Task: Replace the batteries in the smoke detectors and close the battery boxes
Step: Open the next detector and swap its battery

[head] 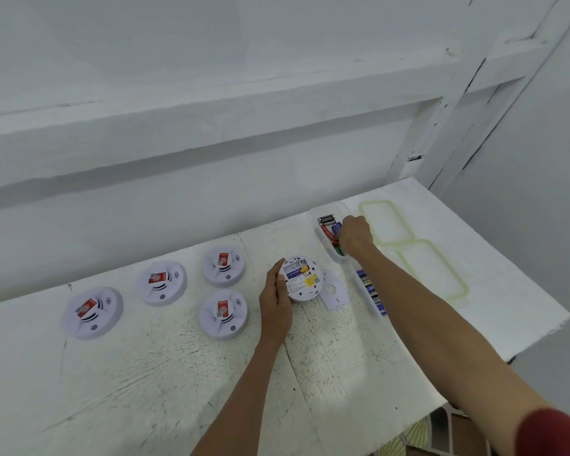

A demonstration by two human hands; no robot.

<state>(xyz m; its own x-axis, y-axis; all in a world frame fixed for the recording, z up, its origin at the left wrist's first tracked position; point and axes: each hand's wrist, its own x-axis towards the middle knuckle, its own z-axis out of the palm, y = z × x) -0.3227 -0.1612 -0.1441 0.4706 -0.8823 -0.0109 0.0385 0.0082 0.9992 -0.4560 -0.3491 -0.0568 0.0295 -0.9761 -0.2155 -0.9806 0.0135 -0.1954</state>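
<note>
So we're looking at a white painted table (145, 373), pretty scuffed and speckled with dark scratches. Two flat, rounded-rectangle clear lids with greenish rims, the far lid (384, 222) and the near lid (431, 269), lie at the right.

Four round white plastic detectors sit face up at the left: leftmost detector (93, 312), second detector (162, 283), back detector (223, 265) and front detector (223, 314). Each has a red label we can't read.

Left hand (275, 299) grips the open detector (301, 281) by its rim, back side up, with blue and yellow stickers showing. Its round cover plate (334, 291) lies just beside it.

Right hand (354, 235) reaches into the clear battery tray (315, 222). Its fingers are buried among the blue batteries (335, 228), so we can't tell if it's got one. A black battery (326, 220) there reads EVEREADY. A row of dark batteries (371, 291) lies by the forearm.
</note>
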